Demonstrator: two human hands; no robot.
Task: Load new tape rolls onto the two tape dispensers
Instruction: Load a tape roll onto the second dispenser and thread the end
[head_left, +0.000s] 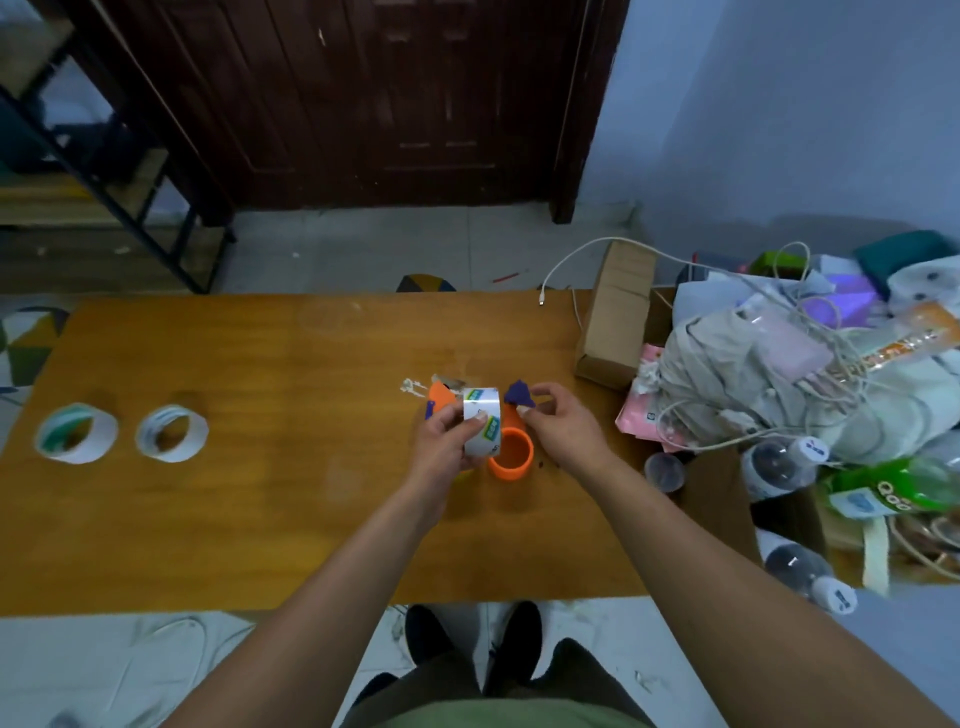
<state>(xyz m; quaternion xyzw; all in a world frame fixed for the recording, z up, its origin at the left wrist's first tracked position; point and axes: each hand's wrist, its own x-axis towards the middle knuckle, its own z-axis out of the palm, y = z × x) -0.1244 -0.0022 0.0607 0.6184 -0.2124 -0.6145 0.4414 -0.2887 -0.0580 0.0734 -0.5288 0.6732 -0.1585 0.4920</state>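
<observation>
My left hand (445, 441) grips a white tape roll (483, 421) with a blue-green label, held just above the table's middle. Behind it peeks part of an orange dispenser (441, 394). An orange ring-shaped dispenser piece (511, 457) stands on the wooden table (260, 519) right below the roll. My right hand (561, 423) pinches near a purple dispenser part (519, 394) beside the roll; what exactly the fingers hold is unclear. Two more tape rolls lie at the table's left: one with a green core (76, 432) and a white one (171, 433).
A cardboard box (615, 317) and a pile of bags, cables and plastic bottles (810, 395) fill the table's right side. A white cable (563, 270) dangles at the far edge. My feet show below the near edge. A dark door stands behind.
</observation>
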